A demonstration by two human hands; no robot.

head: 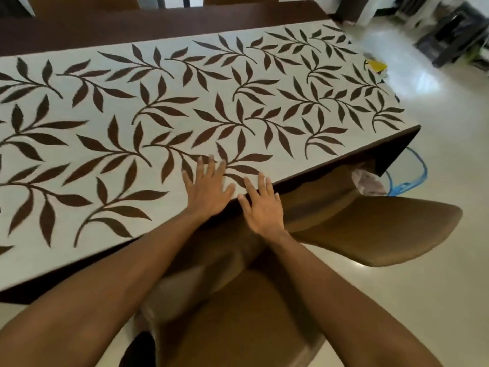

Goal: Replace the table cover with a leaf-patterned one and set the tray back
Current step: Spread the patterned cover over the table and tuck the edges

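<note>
A pale table cover with dark brown leaf sprigs lies flat over the long table, reaching its near edge and right end. My left hand lies flat on the cover near the front edge, fingers spread. My right hand rests flat at the table's front edge, its fingers on the cover and its palm over the dark edge. Neither hand holds anything. No tray is in view.
Two brown chairs stand at the near side: one seat to the right, one under my arms. A blue-rimmed basket sits on the floor beyond the table's right end. A yellow object lies past the far right corner.
</note>
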